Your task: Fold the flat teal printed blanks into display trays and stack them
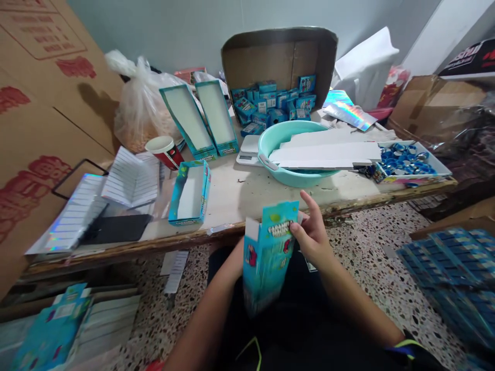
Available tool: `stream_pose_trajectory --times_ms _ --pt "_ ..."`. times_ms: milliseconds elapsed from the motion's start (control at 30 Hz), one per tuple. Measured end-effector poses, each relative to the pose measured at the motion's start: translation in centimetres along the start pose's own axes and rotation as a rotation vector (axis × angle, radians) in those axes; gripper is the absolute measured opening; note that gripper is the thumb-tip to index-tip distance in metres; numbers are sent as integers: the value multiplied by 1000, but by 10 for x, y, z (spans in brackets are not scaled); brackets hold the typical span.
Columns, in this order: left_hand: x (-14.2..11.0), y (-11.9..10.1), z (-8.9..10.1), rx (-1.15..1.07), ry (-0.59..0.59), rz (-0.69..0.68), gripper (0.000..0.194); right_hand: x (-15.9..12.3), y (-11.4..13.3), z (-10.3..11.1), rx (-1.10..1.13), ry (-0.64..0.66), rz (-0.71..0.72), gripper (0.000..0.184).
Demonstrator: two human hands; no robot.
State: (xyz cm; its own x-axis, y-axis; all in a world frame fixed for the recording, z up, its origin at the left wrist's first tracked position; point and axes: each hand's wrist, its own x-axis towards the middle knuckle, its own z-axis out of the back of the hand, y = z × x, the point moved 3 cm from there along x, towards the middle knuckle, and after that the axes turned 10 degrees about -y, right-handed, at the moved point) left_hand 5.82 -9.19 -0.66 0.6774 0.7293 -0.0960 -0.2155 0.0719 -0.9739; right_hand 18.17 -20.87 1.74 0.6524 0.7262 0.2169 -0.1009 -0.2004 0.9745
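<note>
A blue printed cardboard box (266,257), partly folded with its end flaps standing up, is tilted above my lap in front of the table edge. My right hand (311,229) pinches its upper right flap between thumb and fingers, with the index finger raised. My left wrist (235,260) reaches behind the box's left side, and that hand's fingers are hidden by the cardboard. Just beyond, on the table, lies an open blue box tray (204,193) with a white inside. Two similar long trays (189,121) lean upright farther back.
A turquoise basin (297,178) carries white cardboard sheets (328,149), beside a small white scale (247,158). Behind it, a big carton (263,56) holds many small blue boxes. Blue round pieces fill a white tray (436,167) at right. A paper cup (164,149) and dark phone (116,228) are left.
</note>
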Motion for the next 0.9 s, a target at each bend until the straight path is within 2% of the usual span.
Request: stream_pose_trajectory --times_ms 67,133,233,267,333,400,533,667,700,767,833,900 --pt "-4 2 22 -131 -128 12 67 1 -10 -5 39 -127 -6 65" --pt "-13 0 38 -240 -224 -40 82 -2 -19 -11 58 -223 9 50" --pt "-29 0 34 -164 -271 -125 98 -10 -32 -26 58 -202 19 36" --pt "-32 2 29 -132 -306 -119 95 -12 -37 -32 43 -164 9 37" --pt "-35 12 16 -143 -377 -81 76 -12 -46 -41 1 -103 -12 44" --pt "-33 24 9 -209 -390 -44 63 -8 -51 -43 -38 -70 -23 51" --pt "-29 42 15 -248 -351 24 55 -4 -48 -41 -108 10 19 62" --pt "-41 39 21 -204 -197 66 50 -20 -46 -45 -35 129 50 67" --pt "-46 36 20 -194 -172 42 47 -25 -47 -45 -13 128 47 67" --pt "-53 32 18 -166 -201 -46 41 -32 -52 -44 7 63 15 66" --pt "-57 33 14 -135 -312 -124 34 -37 -56 -40 -2 -75 -25 64" --pt "-58 38 10 -150 -431 -148 32 -38 -58 -37 -23 -183 -47 52"
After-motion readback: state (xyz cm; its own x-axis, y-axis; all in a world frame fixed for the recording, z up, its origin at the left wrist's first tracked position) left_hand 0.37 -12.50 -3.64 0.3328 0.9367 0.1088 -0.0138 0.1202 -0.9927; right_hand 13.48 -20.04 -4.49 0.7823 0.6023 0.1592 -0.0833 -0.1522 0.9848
